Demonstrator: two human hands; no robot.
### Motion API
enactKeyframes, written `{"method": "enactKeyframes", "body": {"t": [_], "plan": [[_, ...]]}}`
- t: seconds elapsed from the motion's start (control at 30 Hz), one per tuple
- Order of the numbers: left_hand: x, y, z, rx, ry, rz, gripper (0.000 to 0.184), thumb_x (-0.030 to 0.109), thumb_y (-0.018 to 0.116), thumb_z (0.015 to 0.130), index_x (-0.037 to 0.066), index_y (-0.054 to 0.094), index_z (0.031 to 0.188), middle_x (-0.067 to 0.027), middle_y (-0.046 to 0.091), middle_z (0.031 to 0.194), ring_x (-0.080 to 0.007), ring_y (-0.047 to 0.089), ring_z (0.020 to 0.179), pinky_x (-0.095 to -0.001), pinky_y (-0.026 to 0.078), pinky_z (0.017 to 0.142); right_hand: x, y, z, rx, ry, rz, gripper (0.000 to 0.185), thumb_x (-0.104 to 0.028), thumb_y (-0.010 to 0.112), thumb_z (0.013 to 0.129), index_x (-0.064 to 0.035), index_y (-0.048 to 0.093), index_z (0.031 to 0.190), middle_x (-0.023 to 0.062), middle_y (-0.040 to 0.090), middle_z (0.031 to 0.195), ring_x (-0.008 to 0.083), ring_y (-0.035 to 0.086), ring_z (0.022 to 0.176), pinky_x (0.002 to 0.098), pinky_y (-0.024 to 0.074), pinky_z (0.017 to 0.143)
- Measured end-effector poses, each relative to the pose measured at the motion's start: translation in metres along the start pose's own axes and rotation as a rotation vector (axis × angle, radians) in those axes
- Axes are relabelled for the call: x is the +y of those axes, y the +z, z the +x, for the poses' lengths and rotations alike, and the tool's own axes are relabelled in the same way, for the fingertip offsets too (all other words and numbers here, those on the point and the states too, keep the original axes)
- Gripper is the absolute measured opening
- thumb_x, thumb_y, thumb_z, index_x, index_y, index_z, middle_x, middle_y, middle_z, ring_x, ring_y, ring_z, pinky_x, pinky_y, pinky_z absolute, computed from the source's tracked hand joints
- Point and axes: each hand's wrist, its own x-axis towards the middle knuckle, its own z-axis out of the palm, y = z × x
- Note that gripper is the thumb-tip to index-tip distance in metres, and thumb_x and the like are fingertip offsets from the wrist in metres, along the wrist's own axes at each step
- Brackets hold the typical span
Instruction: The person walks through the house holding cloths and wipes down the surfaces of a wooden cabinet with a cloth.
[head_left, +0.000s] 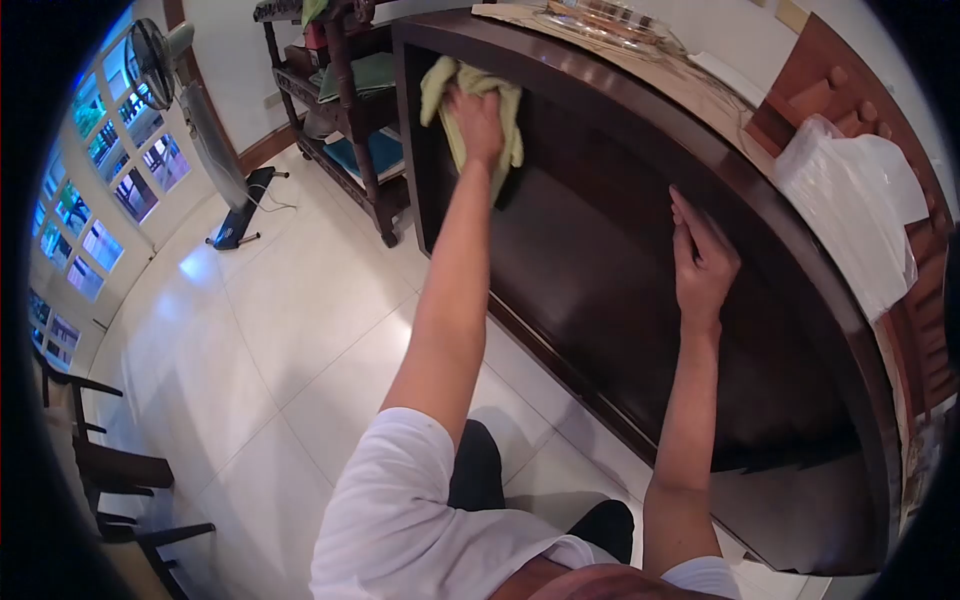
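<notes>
My left hand (475, 122) is stretched far forward, pressing a yellow-green cloth (507, 135) into the upper left corner of a dark wooden cabinet's recessed panel (590, 230). The cloth is bunched under and around the fingers, and its loose end hangs below the hand. My right hand (704, 258) is in front of the same panel, farther right, with nothing in it. Its fingers are extended close together, pointing up and slightly bent. Whether they touch the wood I cannot tell. A raised dark frame (640, 85) borders the panel.
On the cabinet top are a clear plastic-wrapped pack (610, 25) and a white plastic bag (850, 200). A carved wooden shelf (362, 170) stands close by on the left. Beyond it is a standing fan (205, 130) near glass-paned doors (110, 180). Dark chairs (125, 465) are at lower left.
</notes>
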Motion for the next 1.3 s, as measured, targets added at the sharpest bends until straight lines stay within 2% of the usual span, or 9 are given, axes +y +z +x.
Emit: {"method": "enactKeyframes", "body": {"t": [0.27, 0.47, 0.63, 0.7, 0.77, 0.83, 1.0, 1.2, 1.3], "plan": [[-0.005, -0.018, 0.024, 0.064, 0.013, 0.035, 0.045, 0.028, 0.040, 0.091, -0.001, 0.044, 0.126, -0.0237, 0.036, 0.136, -0.0396, 0.028, 0.128, -0.0452, 0.017, 0.107, -0.006, 0.010, 0.005, 0.005, -0.015, -0.079, 0.035, 0.008, 0.055, 0.079, -0.0053, 0.065, 0.110, 0.0119, 0.068, 0.093, 0.0184, 0.066, 0.081, 0.0278, 0.0505, 0.073], [0.103, -0.053, -0.021, 0.230, -0.531, -0.889, 0.037, 0.030, 0.039, 0.095, 0.001, 0.054, 0.110, -0.0052, 0.056, 0.100, -0.0154, 0.053, 0.090, -0.0282, 0.042, 0.079, -0.013, 0.007, 0.005, -0.023, 0.034, -0.041, 0.035, 0.009, 0.054, 0.078, -0.0046, 0.065, 0.109, 0.0122, 0.067, 0.092, 0.0177, 0.065, 0.081, 0.0272, 0.0496, 0.075], [0.197, -0.080, -0.036, 0.084, 0.099, -0.477, 0.034, 0.020, 0.050, 0.088, 0.000, 0.050, 0.116, -0.0084, 0.056, 0.108, -0.0199, 0.053, 0.100, -0.0323, 0.040, 0.090, -0.072, -0.017, 0.013, -0.206, -0.015, 0.026, 0.030, 0.009, 0.053, 0.079, -0.0029, 0.066, 0.103, 0.0125, 0.066, 0.094, 0.0196, 0.064, 0.082, 0.0275, 0.0495, 0.074], [0.248, -0.082, -0.028, 0.120, 0.377, -0.213, 0.044, 0.017, 0.059, 0.080, 0.000, 0.049, 0.120, -0.0125, 0.055, 0.114, -0.0249, 0.049, 0.113, -0.0391, 0.032, 0.102, -0.114, -0.029, 0.033, 0.020, -0.200, -0.018, 0.026, 0.003, 0.055, 0.081, -0.0031, 0.064, 0.105, 0.0139, 0.064, 0.099, 0.0231, 0.063, 0.087, 0.0289, 0.0482, 0.078], [0.276, -0.069, -0.028, -0.157, 0.572, -0.102, 0.049, 0.022, 0.063, 0.075, 0.002, 0.052, 0.118, -0.0136, 0.054, 0.117, -0.0300, 0.043, 0.120, -0.0469, 0.023, 0.107, -0.131, -0.031, 0.052, 0.303, -0.224, -0.026, 0.025, -0.004, 0.056, 0.084, -0.0038, 0.062, 0.108, 0.0143, 0.063, 0.101, 0.0252, 0.062, 0.091, 0.0308, 0.0470, 0.081], [0.275, -0.035, -0.050, -0.425, 0.606, -0.118, 0.048, 0.025, 0.066, 0.074, 0.004, 0.055, 0.115, -0.0113, 0.054, 0.119, -0.0297, 0.044, 0.118, -0.0499, 0.024, 0.105, -0.112, -0.035, 0.063, 0.291, -0.157, -0.290, 0.026, -0.014, 0.055, 0.086, -0.0043, 0.060, 0.110, 0.0149, 0.062, 0.102, 0.0273, 0.060, 0.093, 0.0334, 0.0461, 0.082], [0.253, -0.034, -0.030, -0.405, 0.668, -0.153, 0.047, 0.025, 0.066, 0.069, 0.004, 0.057, 0.109, -0.0071, 0.058, 0.111, -0.0243, 0.051, 0.109, -0.0422, 0.032, 0.097, -0.104, -0.032, 0.065, -0.059, -0.075, -0.454, 0.034, -0.031, 0.052, 0.089, -0.0039, 0.059, 0.109, 0.0177, 0.060, 0.099, 0.0327, 0.058, 0.091, 0.0399, 0.0455, 0.078], [0.183, -0.039, 0.022, -0.213, 0.631, -0.163, 0.031, 0.027, 0.062, 0.073, 0.002, 0.062, 0.091, -0.0106, 0.062, 0.092, -0.0269, 0.056, 0.095, -0.0412, 0.035, 0.091, -0.107, 0.034, 0.125, -0.394, -0.265, -0.743, 0.028, -0.026, 0.051, 0.087, -0.0038, 0.062, 0.100, 0.0161, 0.065, 0.086, 0.0309, 0.064, 0.075, 0.0415, 0.0506, 0.064], [0.132, -0.056, 0.057, -0.197, 0.566, -0.061, 0.032, 0.029, 0.060, 0.077, 0.001, 0.061, 0.091, -0.0138, 0.061, 0.091, -0.0305, 0.055, 0.095, -0.0430, 0.035, 0.091, -0.096, 0.097, 0.162, -0.487, -0.357, -0.756, 0.037, -0.035, 0.047, 0.090, -0.0016, 0.060, 0.096, 0.0183, 0.064, 0.087, 0.0396, 0.060, 0.082, 0.0464, 0.0450, 0.077]]}}
